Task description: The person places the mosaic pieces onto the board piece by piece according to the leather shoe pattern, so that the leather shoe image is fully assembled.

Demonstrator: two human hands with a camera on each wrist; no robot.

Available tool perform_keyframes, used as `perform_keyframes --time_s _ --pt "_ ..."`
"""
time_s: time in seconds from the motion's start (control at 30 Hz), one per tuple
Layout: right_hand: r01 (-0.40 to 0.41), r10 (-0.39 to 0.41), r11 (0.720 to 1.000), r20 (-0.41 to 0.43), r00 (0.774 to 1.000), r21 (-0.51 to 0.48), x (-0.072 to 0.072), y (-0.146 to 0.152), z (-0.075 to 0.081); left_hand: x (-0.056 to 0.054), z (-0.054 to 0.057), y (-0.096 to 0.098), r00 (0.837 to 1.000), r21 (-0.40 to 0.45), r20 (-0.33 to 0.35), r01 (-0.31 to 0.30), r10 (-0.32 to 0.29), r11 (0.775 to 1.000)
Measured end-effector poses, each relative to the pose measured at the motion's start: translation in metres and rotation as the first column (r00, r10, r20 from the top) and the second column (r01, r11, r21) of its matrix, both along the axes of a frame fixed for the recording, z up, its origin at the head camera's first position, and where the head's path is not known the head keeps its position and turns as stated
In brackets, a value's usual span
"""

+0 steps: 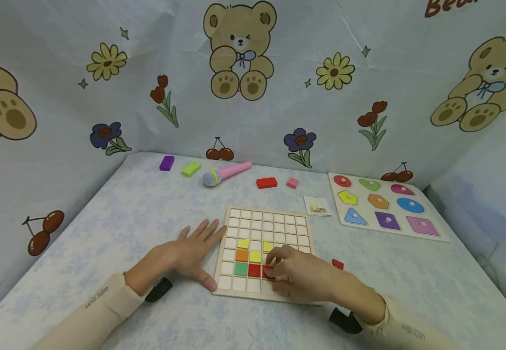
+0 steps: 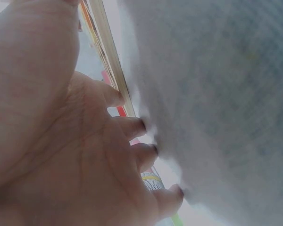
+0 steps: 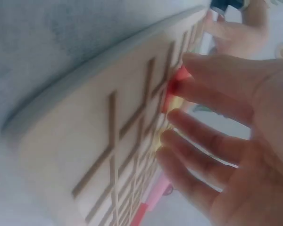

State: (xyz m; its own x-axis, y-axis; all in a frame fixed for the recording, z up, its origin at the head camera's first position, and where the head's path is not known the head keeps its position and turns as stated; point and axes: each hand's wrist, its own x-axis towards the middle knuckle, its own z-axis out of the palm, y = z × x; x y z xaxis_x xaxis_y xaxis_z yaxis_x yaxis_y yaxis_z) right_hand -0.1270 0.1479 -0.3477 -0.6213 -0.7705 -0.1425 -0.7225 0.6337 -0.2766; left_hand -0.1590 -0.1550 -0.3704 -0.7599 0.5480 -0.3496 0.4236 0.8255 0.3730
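Note:
A wooden grid board [image 1: 245, 288] lies on the table, with yellow, orange, green and red square tiles in some of its cells. Over its lower middle, my right hand [image 1: 298, 272] pinches a red tile [image 1: 268, 271] between thumb and index finger at a cell. That red tile [image 3: 169, 92] also shows at the fingertips in the right wrist view, while the other fingers stretch out above the board. My left hand [image 1: 193, 253] lies spread on the table, its thumb and fingers against the board's left edge. The left wrist view shows the palm and the board's side edge [image 2: 114, 61].
Behind the board lie a pink toy microphone [image 1: 231, 171], purple [image 1: 167, 163], lime [image 1: 191, 169], red [image 1: 266, 183] and pink [image 1: 292, 183] blocks. A small pattern card [image 1: 317, 206] and a shape puzzle board [image 1: 388, 206] are at right. Another red piece [image 1: 337, 264] sits by the right forearm.

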Motion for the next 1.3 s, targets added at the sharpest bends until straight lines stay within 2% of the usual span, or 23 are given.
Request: perform_keyframes --time_s 0.17,0.3,0.4,0.63,0.83,0.97,1.1,1.2,1.3 --pt "0.064 -0.064 0.998 0.043 0.997 -0.004 0.002 0.023 0.003 -0.001 -0.001 0.0 1.0 0.005 0.0 0.007 -0.007 1.0" --pt "0.175 -0.172 0.984 0.11 0.979 -0.015 0.0 0.047 0.006 -0.001 -0.001 0.0 1.0 0.006 0.001 0.009 -0.009 1.0" --pt "0.23 -0.225 0.973 0.127 0.966 -0.022 -0.002 0.066 0.007 0.0 -0.001 0.0 1.0 0.008 0.005 0.006 -0.007 1.0" --pt "0.275 -0.264 0.958 0.119 0.957 -0.087 -0.007 0.108 0.002 0.002 -0.002 -0.001 1.0 0.016 0.01 -0.001 0.001 1.0" --pt "0.303 -0.291 0.945 0.105 0.951 -0.12 -0.003 0.135 -0.002 0.002 -0.002 -0.001 1.0 0.024 0.011 -0.002 0.002 1.0" --pt "0.366 -0.349 0.927 0.161 0.923 -0.087 0.003 0.15 -0.004 0.002 -0.001 -0.001 1.0 0.026 0.011 -0.003 0.003 1.0" --pt "0.43 -0.409 0.902 0.25 0.878 -0.034 0.007 0.165 -0.005 0.002 0.0 -0.001 1.0 0.02 0.007 -0.001 0.001 1.0" --pt "0.463 -0.435 0.886 0.304 0.848 -0.024 0.008 0.176 -0.007 0.001 0.001 -0.001 1.0 0.018 0.005 0.003 -0.003 1.0" --pt "0.466 -0.43 0.884 0.348 0.833 -0.025 0.007 0.184 -0.01 0.001 0.002 -0.001 1.0 0.017 0.002 0.005 -0.005 1.0"
